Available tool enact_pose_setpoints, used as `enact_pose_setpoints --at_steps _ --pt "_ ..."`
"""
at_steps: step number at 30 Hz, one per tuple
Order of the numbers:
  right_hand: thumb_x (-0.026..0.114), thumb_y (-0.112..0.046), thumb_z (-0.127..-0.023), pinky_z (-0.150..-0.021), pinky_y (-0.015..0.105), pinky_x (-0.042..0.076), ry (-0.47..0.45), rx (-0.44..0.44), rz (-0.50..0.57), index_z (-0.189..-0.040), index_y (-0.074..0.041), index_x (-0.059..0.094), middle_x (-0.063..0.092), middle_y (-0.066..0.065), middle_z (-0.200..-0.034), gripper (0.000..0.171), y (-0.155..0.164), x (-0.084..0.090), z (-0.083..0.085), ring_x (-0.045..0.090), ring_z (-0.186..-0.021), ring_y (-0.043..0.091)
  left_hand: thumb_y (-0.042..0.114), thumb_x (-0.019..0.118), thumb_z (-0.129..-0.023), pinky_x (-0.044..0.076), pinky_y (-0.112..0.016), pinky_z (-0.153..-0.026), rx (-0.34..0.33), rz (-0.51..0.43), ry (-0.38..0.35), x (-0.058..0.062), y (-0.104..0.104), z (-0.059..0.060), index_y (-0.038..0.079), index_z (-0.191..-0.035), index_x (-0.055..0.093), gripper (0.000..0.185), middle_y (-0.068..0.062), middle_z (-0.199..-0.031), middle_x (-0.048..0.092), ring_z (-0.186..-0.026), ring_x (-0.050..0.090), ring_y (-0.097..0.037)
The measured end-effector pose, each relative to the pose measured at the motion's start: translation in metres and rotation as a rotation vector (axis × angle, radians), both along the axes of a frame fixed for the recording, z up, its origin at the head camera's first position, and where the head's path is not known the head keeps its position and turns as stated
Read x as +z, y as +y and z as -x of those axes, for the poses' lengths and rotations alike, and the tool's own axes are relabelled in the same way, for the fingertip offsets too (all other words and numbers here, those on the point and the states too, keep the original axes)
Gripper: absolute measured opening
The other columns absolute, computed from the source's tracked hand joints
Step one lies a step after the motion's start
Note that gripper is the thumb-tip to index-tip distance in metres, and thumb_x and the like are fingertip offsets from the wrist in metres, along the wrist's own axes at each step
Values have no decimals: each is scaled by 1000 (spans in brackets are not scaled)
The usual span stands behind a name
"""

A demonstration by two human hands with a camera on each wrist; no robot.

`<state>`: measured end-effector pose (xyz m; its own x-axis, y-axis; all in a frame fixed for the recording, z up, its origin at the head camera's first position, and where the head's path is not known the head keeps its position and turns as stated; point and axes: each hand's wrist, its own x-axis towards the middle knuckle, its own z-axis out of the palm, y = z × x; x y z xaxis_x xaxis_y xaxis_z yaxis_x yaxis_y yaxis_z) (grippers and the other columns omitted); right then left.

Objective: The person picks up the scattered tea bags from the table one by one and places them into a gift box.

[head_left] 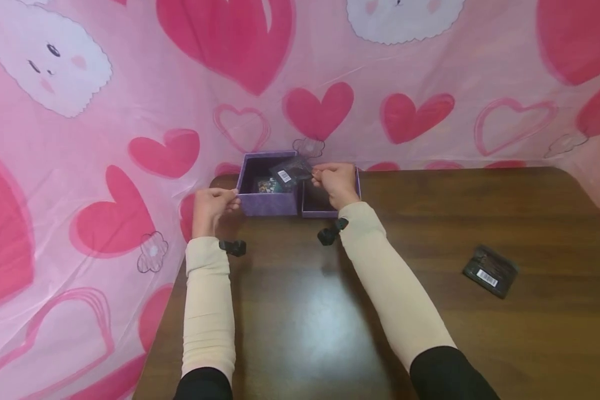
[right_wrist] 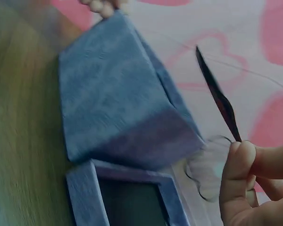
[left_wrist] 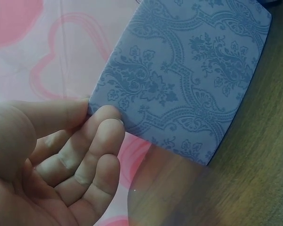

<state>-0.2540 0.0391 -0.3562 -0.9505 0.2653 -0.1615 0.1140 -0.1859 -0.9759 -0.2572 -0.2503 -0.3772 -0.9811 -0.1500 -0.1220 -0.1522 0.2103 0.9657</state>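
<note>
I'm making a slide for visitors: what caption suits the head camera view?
Left hand steadies an open purple box while right hand holds a dark packet over it.

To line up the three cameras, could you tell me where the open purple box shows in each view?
Head: purple box at the table's far edge, upper centre, beside the left hand.
Left wrist: its patterned wall fills the upper right.
Right wrist: the box sits centre left.
Shared landmark: the pink heart cloth.
</note>
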Motion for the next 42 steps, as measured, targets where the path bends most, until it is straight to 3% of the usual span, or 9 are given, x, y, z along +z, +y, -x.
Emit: enact_pose_setpoints --at_steps 9,20,23,28,30,35,39,42 --pt "69 11 -86 -62 23 59 -14 -33 -11 -101 6 77 73 16 -92 17 -37 13 10 64 -59 9 7 71 -94 60 -27 -65 -3 -8 -8 0 3 1 -13 -112 70 27 -4 -68 70 -62 70 -12" --pt "70 8 -88 -67 27 60 7 -25 -25 -103 7 75 72 17 -95 17 -40 16 11 65 -64 11 9 72 -94 59 -25 -64 -33 17 -1 -3 8 1 -14 -111 70 29 -3 -67 70 -61 69 -11" --pt "73 4 -88 -65 26 60 -7 25 -80 -105 8 74 71 17 -94 17 -37 15 11 65 -61 11 9 72 -94 59 -25 -64 -40 21 -4 -2 8 1 -14 -111 70 29 -3 -68 70 -61 69 -11" --pt "76 -4 -89 -76 34 60 -31 94 -227 -107 7 74 73 17 -96 21 -26 10 8 68 -65 15 8 71 -94 59 -24 -62 -45 14 5 -1 9 1 -15 -110 70 29 -4 -67 70 -60 69 -11" --pt "75 -4 -90 -79 36 60 -17 103 -237 -106 6 74 73 17 -97 19 -19 9 7 67 -67 15 8 72 -94 59 -26 -64 -46 7 7 -2 9 2 -15 -111 69 29 -4 -68 70 -60 69 -11" --pt "71 0 -91 -69 27 58 24 98 -201 -108 8 73 72 18 -98 19 -1 8 2 63 -64 12 9 72 -94 61 -35 -76 -34 2 -7 -1 10 2 -14 -112 69 30 -3 -68 70 -62 70 -13" --pt "71 1 -91 -68 24 58 43 94 -212 -108 11 72 72 19 -96 20 14 5 -3 65 -67 15 10 73 -94 61 -32 -72 -25 -6 -21 -1 11 2 -14 -114 69 31 -1 -67 70 -61 69 -12" --pt "72 -1 -91 -74 28 59 43 91 -228 -108 11 72 71 18 -96 21 27 2 -10 70 -77 24 10 73 -94 60 -29 -69 -25 -14 -23 -1 12 2 -14 -115 68 33 -1 -67 70 -61 69 -11"
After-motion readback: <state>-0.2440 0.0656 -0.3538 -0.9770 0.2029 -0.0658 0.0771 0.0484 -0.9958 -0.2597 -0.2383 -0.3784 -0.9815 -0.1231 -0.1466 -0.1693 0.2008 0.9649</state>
